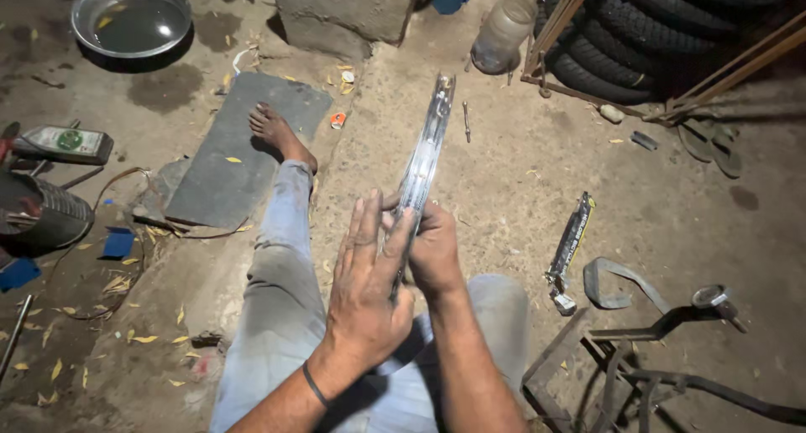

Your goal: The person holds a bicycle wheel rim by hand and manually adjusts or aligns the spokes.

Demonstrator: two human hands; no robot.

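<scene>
The person sits on the dirt floor [504, 173] holding a shiny metal wheel rim [424, 160] edge-on between the knees, so its thin profile points away from them. The right hand [437, 253] is closed around the near edge, taking its weight; the left hand [365, 290] lies flat and open against its side, seemingly steadying it. Stacked tyres [638, 30] and a steel bowl [130, 18] stand well apart

The left hand [367, 290] hides the metal strip's [424, 152] lower end — forearms cut off below.
</scene>
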